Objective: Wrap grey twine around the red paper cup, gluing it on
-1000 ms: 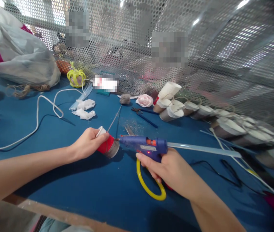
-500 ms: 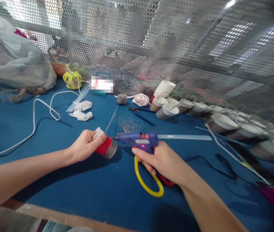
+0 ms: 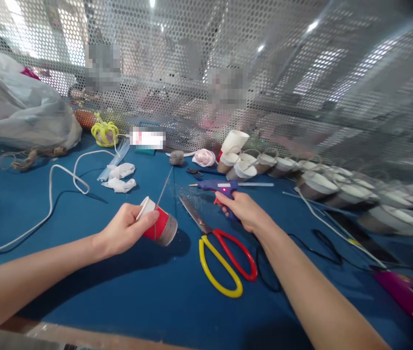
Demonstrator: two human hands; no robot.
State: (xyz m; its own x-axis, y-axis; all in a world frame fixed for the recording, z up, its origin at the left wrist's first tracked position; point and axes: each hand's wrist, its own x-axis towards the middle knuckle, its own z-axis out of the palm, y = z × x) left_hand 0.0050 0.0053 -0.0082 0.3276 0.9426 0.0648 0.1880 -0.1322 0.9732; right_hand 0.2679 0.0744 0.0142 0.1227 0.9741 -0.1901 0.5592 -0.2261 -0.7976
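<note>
My left hand (image 3: 126, 228) is closed around a red paper cup (image 3: 158, 224), tilted with its white rim toward me at the left and its base wrapped in grey twine. From the cup a strand of twine (image 3: 164, 187) runs taut to a small ball of grey twine (image 3: 176, 157). In my right hand (image 3: 237, 208) is a blue hot glue gun (image 3: 213, 185), its red light on, a clear glue stick out of its back and its nozzle pointing left, apart from the cup. Scissors (image 3: 206, 231) with one yellow and one red handle lie below it.
Several twine-wrapped cups (image 3: 319, 184) line the right back. Pliers (image 3: 202, 171), a pink fabric rose (image 3: 204, 157), crumpled white scraps (image 3: 119, 184) and a white cable (image 3: 51, 194) lie on the blue table (image 3: 136, 301). A plastic bag (image 3: 27, 107) stands at the back left before a perforated metal screen.
My right hand has carried the glue gun away from the cup, up and toward the back, uncovering the scissors. The left hand still holds the cup in nearly the same spot.
</note>
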